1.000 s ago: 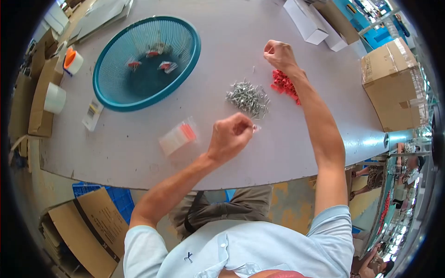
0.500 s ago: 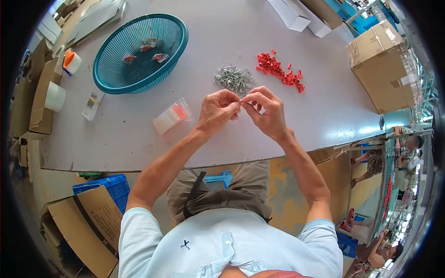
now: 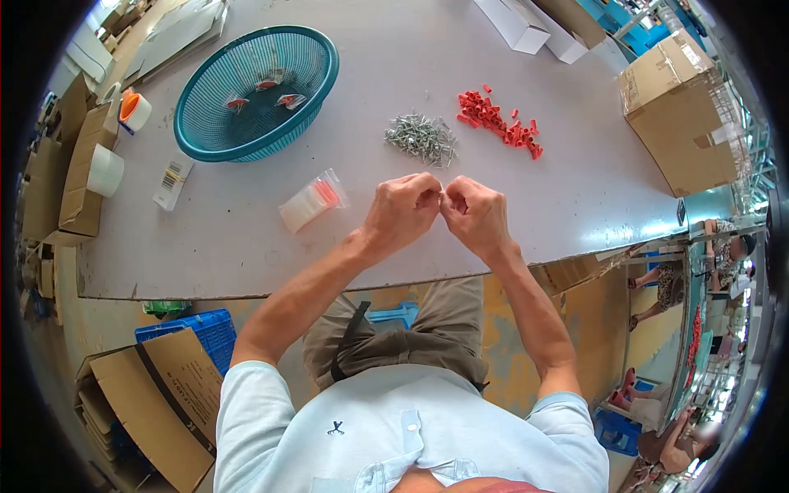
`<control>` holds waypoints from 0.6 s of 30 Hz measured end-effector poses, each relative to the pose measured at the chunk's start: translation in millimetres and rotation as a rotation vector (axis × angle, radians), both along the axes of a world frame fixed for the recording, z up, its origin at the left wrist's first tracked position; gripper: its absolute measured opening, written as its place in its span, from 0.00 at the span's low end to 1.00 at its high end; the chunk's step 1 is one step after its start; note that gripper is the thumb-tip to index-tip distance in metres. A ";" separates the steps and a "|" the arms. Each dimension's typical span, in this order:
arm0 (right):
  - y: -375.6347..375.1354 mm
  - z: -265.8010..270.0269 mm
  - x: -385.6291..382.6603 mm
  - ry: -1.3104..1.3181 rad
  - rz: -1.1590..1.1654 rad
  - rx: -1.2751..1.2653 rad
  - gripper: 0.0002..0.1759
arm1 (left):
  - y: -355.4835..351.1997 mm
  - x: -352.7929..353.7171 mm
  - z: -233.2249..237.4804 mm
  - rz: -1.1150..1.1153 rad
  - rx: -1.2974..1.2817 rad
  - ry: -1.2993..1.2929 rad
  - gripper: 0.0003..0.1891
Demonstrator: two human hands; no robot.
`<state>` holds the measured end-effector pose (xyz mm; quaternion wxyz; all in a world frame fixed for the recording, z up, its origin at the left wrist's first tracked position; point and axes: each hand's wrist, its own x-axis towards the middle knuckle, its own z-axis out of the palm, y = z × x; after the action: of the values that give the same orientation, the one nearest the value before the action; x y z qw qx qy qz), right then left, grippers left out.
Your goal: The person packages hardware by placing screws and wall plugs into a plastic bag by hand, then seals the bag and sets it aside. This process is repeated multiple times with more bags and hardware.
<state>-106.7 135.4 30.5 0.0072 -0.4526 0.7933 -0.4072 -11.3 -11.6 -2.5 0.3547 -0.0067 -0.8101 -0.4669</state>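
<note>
left hand in the head view, closed in a loose curl, thumb and forefinger pinched together. right hand opposite, likewise curled and pinching, fingertips touching or nearly touching the left's. something very small perhaps between the two pinches; too small to tell what. both just above the grey table, near its front edge.

just beyond the hands, a loose heap of silvery metal screws or nails; too fine to tell which. to the right of that heap and a little apart, a scattered band of small red plastic pieces. to the left of the left hand, a stack of clear plastic bags with red strips, flat on the table.

farther left, a teal plastic basket, with three small clear packets with red contents inside, well apart from one another. near the basket's lower left, a white barcode card. at the table's far left, a roll of tape by an open cardboard box. at the right end, a taped cardboard carton; toward the far edge, long white boxes. beyond, at lower right, other people, partly seen.
</note>
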 end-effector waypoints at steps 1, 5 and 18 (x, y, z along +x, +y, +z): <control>1.7 1.6 3.5 0.152 -0.029 0.090 0.04 | 0.0 0.8 2.2 0.046 0.008 -0.107 0.07; 8.5 14.2 7.1 -0.061 -0.059 0.104 0.04 | -8.6 0.0 3.0 -0.039 0.397 -0.355 0.06; 10.6 -2.9 -7.2 -0.361 0.060 -0.150 0.06 | -19.3 7.1 15.1 -0.274 0.707 -0.444 0.13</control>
<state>-113.9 146.1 27.6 0.1279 -0.3947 0.7329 -0.5392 -4.2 -30.8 12.6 0.0873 0.1080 -0.6487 -0.7482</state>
